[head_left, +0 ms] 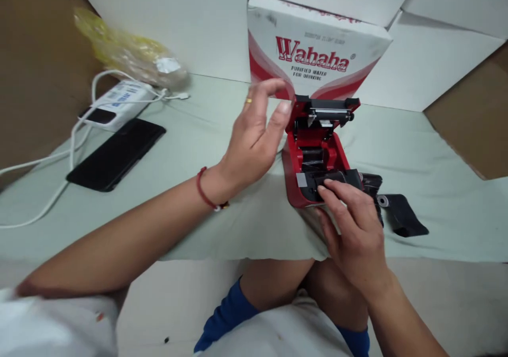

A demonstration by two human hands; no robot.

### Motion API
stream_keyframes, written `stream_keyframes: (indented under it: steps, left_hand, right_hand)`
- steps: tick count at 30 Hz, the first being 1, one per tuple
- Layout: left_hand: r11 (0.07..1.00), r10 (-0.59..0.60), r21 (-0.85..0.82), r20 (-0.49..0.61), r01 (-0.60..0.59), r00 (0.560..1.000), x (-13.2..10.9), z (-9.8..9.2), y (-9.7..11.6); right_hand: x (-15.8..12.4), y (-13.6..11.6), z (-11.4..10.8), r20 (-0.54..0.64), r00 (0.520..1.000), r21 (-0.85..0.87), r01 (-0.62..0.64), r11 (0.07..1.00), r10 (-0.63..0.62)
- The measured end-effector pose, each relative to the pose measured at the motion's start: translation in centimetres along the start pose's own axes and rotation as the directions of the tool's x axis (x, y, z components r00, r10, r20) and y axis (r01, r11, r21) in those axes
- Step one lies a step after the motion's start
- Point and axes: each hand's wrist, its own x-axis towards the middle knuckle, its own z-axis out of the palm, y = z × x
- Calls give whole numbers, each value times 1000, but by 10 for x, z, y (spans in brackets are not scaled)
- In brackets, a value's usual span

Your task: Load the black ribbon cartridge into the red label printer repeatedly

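Red printer (pixel 317 158) against right hand (pixel 353 227)

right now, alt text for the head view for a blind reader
A person's right hand grips the front of a red device with its lid open on a pale green table, while the left hand hovers open beside the lid. A black phone and white power bank lie to the left; a Wahaha box stands behind.

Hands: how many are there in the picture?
2. The left hand is open in the air, just left of the red device, whose lid is up. The right hand holds the device's front edge. No other hands show.
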Motion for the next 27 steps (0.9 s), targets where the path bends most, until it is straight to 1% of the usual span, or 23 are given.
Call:
stream_keyframes:
  steps: [2, 4, 7, 9, 10, 12, 15, 17, 20, 22, 24, 27]
  left_hand:
    - [995, 38, -95, 5, -38, 999, 9, 9, 1]
    - [986, 54, -159, 6, -53, 999, 13, 15, 6]
    - [984, 32, -177, -14, -34, 999, 11, 17, 15]
    - [988, 41, -147, -17, -43, 999, 3, 14, 20]
    - [991, 69, -115, -4, -69, 998, -3, 13, 22]
    - [984, 176, -30, 52, -174, 983, -17, 10, 22]
    - [930, 348, 76, 130, -359, 928, -36, 11, 17]
    - [903, 399, 114, 130, -413, 908, -43, 14, 14]
    - [904, 392, 123, 140, -409, 909, -42, 19, 12]
    - [915, 384, 71, 142, -397, 912, -38, 20, 14]
    - [925, 378, -10, 102, -379, 920, -38, 18, 15]
    - [936, 343, -102, 38, -338, 939, -46, 7, 14]
  right_hand:
    - [-4, 2, -4, -23, 1000, -32, 16, 999, -17]
    - [-8, 4, -6, -19, 999, -47, 43, 998, -44]
    - [-13, 5, -7, 8, 999, -44, 35, 998, -35]
    - [-15, 5, -7, 24, 1000, -35, 20, 999, -19]
    - [-16, 5, -7, 28, 999, -30, 18, 999, -17]
    - [-17, 6, -7, 35, 999, -21, 21, 1000, -20]
    - [-18, 7, -7, 46, 999, -13, 25, 1000, -24]
    - [-17, 8, -7, 46, 999, -10, 25, 1000, -25]
    - [-14, 8, -9, 47, 999, -10, 26, 1000, -25]
    - [-11, 8, -11, 64, 998, -5, 24, 1000, -24]
    - [-9, 7, -14, 80, 997, 1, 22, 1000, -22]
    - [-9, 6, -16, 91, 996, 1, 17, 1000, -17]
